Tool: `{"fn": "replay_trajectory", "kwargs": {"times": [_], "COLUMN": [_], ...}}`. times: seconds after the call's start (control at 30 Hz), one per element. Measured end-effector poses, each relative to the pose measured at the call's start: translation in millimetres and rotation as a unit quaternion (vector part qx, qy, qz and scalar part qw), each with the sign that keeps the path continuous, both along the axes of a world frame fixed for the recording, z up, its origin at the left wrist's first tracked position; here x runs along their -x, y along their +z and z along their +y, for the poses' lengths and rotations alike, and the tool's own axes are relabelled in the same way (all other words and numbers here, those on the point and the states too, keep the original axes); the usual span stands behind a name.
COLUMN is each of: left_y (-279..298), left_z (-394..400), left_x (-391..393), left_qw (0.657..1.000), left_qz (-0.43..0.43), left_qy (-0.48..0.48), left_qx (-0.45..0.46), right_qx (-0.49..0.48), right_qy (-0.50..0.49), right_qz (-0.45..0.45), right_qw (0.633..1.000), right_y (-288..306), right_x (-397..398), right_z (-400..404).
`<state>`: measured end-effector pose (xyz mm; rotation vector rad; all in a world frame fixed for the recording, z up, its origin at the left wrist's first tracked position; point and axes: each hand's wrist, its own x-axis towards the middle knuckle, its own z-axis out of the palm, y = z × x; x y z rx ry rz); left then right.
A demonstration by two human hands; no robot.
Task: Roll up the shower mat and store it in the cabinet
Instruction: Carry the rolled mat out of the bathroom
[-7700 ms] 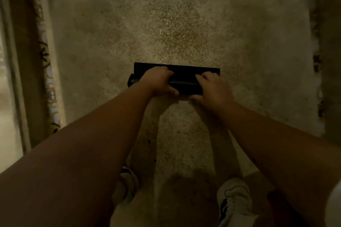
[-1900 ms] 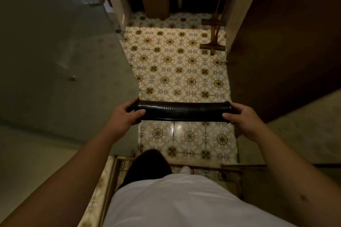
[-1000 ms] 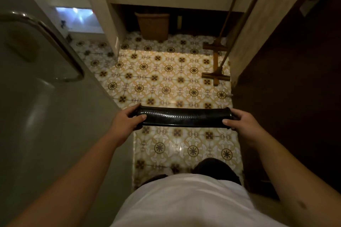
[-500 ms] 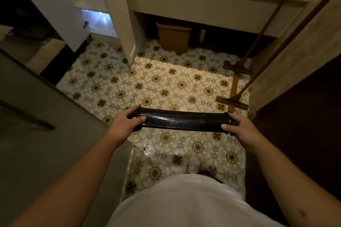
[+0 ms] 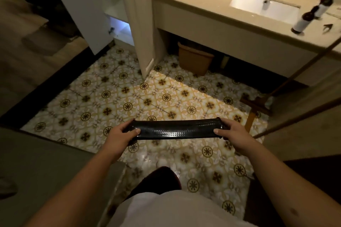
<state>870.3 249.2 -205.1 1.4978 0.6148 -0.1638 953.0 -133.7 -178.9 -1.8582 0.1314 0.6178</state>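
The black shower mat point(image 5: 175, 130) is rolled into a long, slightly bowed tube with a dotted surface, held level above the patterned floor tiles. My left hand point(image 5: 122, 133) grips its left end and my right hand point(image 5: 230, 131) grips its right end. A tall white cabinet point(image 5: 132, 24) stands at the upper left beside the vanity. Its door point(image 5: 81, 5) hangs open, and a lit lower shelf point(image 5: 120, 27) shows inside.
A vanity counter point(image 5: 212, 5) with a sink point(image 5: 263, 5) and two dark bottles point(image 5: 304, 20) fills the upper right. A brown bin point(image 5: 195, 60) sits under it. Wooden-handled mops point(image 5: 258, 105) lean at the right. A glass panel point(image 5: 46, 162) stands at my left.
I rolled the mat on the shower floor, lifted it and carried it out. Over the last second the view has risen and moved forward, bringing the cabinet and sink into sight.
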Motion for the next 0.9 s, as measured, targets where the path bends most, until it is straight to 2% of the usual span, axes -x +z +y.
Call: {"fn": "replay_trajectory", "kwargs": {"times": [0.2,0.5,0.73,0.9], "left_y": [-14.4,-10.8,-9.9,-12.1], "left_z": [51.7,120.8,160.9,178.9], "left_x": [-68.3,-127.8,-129.1,-137.6], "left_qw": [0.998,0.985,0.96,0.929], "left_qz": [0.004,0.006,0.018,0.024], "left_qy": [0.069,0.173,0.28,0.37], "left_qx": [0.012,0.013,0.002,0.019], "right_qx": [0.004,0.006,-0.011,-0.022], "right_qy": [0.05,0.158,0.279,0.355], "right_qz": [-0.007,0.006,0.006,0.023], "right_qw": [0.999,0.987,0.96,0.934], "right_y": [-5.1,5.1,-3.4,-15.3], "right_x": [-104.9,-237.8,-312.8,-366.2], "right_z": [67.6,172.5,265.3,334.4]}}
